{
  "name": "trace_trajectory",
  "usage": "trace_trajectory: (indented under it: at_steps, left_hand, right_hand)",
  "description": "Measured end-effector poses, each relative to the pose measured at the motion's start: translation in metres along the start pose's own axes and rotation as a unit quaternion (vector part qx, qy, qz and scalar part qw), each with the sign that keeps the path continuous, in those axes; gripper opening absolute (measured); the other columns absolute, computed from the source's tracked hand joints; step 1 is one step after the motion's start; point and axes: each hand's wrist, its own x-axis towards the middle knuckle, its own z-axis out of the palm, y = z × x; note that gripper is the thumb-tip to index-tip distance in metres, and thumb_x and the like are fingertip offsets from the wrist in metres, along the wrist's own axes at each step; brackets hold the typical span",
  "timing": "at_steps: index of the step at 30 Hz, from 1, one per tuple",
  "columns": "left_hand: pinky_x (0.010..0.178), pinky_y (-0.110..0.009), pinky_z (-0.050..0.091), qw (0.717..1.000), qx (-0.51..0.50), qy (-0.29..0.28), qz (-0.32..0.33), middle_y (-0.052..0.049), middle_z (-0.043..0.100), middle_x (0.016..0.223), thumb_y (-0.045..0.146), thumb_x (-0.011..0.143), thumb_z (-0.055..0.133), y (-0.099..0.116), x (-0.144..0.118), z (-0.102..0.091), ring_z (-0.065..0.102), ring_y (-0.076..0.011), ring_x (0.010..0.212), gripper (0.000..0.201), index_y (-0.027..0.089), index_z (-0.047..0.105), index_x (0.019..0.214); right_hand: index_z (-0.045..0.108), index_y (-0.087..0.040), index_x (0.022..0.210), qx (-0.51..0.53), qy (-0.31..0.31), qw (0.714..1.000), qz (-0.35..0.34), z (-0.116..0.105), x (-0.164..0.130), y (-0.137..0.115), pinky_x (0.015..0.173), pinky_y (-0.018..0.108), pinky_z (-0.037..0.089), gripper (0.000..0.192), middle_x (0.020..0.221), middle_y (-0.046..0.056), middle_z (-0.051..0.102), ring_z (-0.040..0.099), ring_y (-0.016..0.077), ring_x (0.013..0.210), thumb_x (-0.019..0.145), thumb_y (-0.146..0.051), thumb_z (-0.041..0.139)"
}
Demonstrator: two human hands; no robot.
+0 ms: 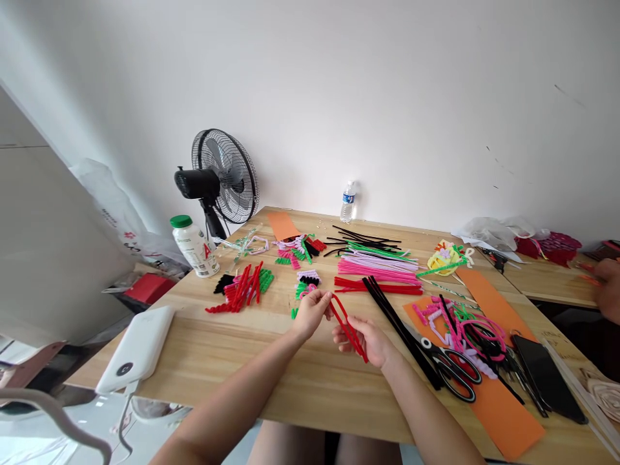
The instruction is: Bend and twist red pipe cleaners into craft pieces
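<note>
Above the front of the wooden table, a red pipe cleaner [342, 311], folded into a narrow loop, stretches between my two hands. My left hand [310, 315] pinches its upper end between thumb and fingers. Its lower strands run through my right hand [367, 339], which is closed around them. Just beyond my left hand lie coiled green, black and lilac pipe cleaners [309, 278]. Straight pink pipe cleaners [375, 270] lie in a bundle behind, with red ones [387, 286] in front. Long black pipe cleaners [387, 310] lie right of my right hand.
Black-handled scissors [453, 369], orange paper [506, 416] and a phone [549, 378] lie at right. At left are red coils [246, 287], a white power bank [138, 349], a green-capped bottle [194, 248] and a fan [225, 177]. Another person's hand [608, 290] shows at the right edge.
</note>
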Motion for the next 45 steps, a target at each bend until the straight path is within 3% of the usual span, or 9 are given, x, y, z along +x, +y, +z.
trace_trajectory:
  at_steps: [5, 10, 14, 20, 28, 32, 35, 41, 45]
  left_hand:
    - [0.037, -0.018, 0.027, 0.997, 0.026, -0.077, -0.008, 0.006, 0.047, 0.043, 0.046, 0.065, 0.069, 0.003, -0.001, -0.004, 0.038, -0.0056, 0.035, 0.034, 0.015, 0.055, 0.070]
    - [0.037, -0.019, 0.019, 0.998, 0.024, -0.053, -0.023, 0.007, 0.040, 0.039, 0.045, 0.066, 0.070, 0.005, 0.000, -0.007, 0.030, -0.0039, 0.034, 0.033, 0.014, 0.059, 0.066]
    - [0.038, -0.019, 0.018, 0.992, -0.099, -0.040, -0.072, 0.006, 0.039, 0.038, 0.040, 0.067, 0.070, 0.005, 0.001, -0.007, 0.031, -0.0047, 0.035, 0.030, 0.014, 0.056, 0.062]
    - [0.040, -0.016, 0.027, 0.941, -0.306, -0.036, -0.137, 0.005, 0.044, 0.050, 0.026, 0.066, 0.072, 0.006, 0.000, -0.003, 0.038, -0.0040, 0.041, 0.023, 0.013, 0.053, 0.066]
    - [0.039, -0.018, 0.028, 0.972, -0.210, -0.052, -0.090, -0.001, 0.058, 0.055, 0.035, 0.070, 0.069, 0.017, -0.006, 0.000, 0.047, -0.0074, 0.041, 0.027, 0.014, 0.051, 0.071]
    - [0.037, -0.018, 0.023, 0.965, -0.243, -0.034, -0.094, -0.004, 0.065, 0.078, 0.032, 0.070, 0.065, 0.019, -0.007, 0.003, 0.040, -0.0032, 0.038, 0.028, 0.017, 0.041, 0.069]
    - [0.039, -0.018, 0.023, 0.958, -0.273, -0.032, -0.085, 0.001, 0.060, 0.067, 0.029, 0.070, 0.063, 0.017, -0.006, 0.003, 0.037, -0.0029, 0.037, 0.028, 0.018, 0.037, 0.068]
    - [0.043, -0.019, 0.024, 0.960, -0.276, -0.024, -0.040, 0.003, 0.057, 0.066, 0.031, 0.074, 0.061, 0.017, -0.001, -0.005, 0.038, -0.0037, 0.039, 0.025, 0.019, 0.039, 0.072]
    - [0.044, -0.020, 0.026, 0.959, -0.284, -0.005, -0.017, 0.002, 0.058, 0.070, 0.029, 0.073, 0.061, 0.020, 0.003, -0.009, 0.039, -0.0042, 0.040, 0.025, 0.019, 0.038, 0.071]
  right_hand:
    - [0.058, -0.014, 0.071, 0.004, 0.006, 1.000, 0.001, -0.001, 0.000, 0.000, 0.040, 0.017, 0.039, 0.025, 0.061, -0.001, 0.060, 0.051, 0.0075, 0.046, 0.074, -0.037, 0.067]
    - [0.063, -0.013, 0.076, 0.027, 0.020, 0.999, 0.023, 0.000, 0.000, -0.002, 0.040, 0.017, 0.038, 0.021, 0.064, -0.001, 0.057, 0.049, 0.0060, 0.048, 0.074, -0.034, 0.068]
    - [0.066, -0.011, 0.082, 0.039, 0.015, 0.999, 0.021, -0.001, -0.001, -0.004, 0.042, 0.018, 0.040, 0.018, 0.071, 0.001, 0.059, 0.051, 0.0066, 0.052, 0.074, -0.028, 0.068]
    - [0.068, -0.011, 0.082, 0.041, 0.000, 0.999, 0.015, -0.006, 0.000, -0.003, 0.043, 0.017, 0.041, 0.016, 0.072, 0.002, 0.061, 0.053, 0.0067, 0.054, 0.073, -0.024, 0.069]
    - [0.069, -0.010, 0.079, 0.049, 0.000, 0.999, 0.004, -0.006, 0.000, -0.003, 0.049, 0.015, 0.047, 0.016, 0.068, 0.002, 0.063, 0.058, 0.0068, 0.056, 0.069, -0.022, 0.074]
    - [0.068, -0.010, 0.082, 0.053, 0.002, 0.999, 0.011, -0.003, -0.001, -0.004, 0.047, 0.014, 0.046, 0.020, 0.066, 0.001, 0.063, 0.058, 0.0060, 0.053, 0.068, -0.023, 0.075]
    - [0.067, -0.011, 0.086, 0.045, -0.012, 0.999, 0.009, -0.002, -0.002, -0.006, 0.040, 0.015, 0.041, 0.022, 0.065, -0.001, 0.060, 0.053, 0.0045, 0.046, 0.070, -0.025, 0.073]
    - [0.066, -0.014, 0.081, -0.027, -0.011, 0.997, -0.068, -0.005, -0.002, -0.005, 0.039, 0.018, 0.042, 0.021, 0.064, -0.002, 0.060, 0.051, 0.0058, 0.044, 0.070, -0.030, 0.073]
    - [0.066, -0.013, 0.085, -0.119, 0.081, 0.970, -0.194, -0.003, 0.000, -0.002, 0.043, 0.025, 0.048, 0.028, 0.067, 0.002, 0.064, 0.057, 0.0108, 0.046, 0.068, -0.035, 0.073]
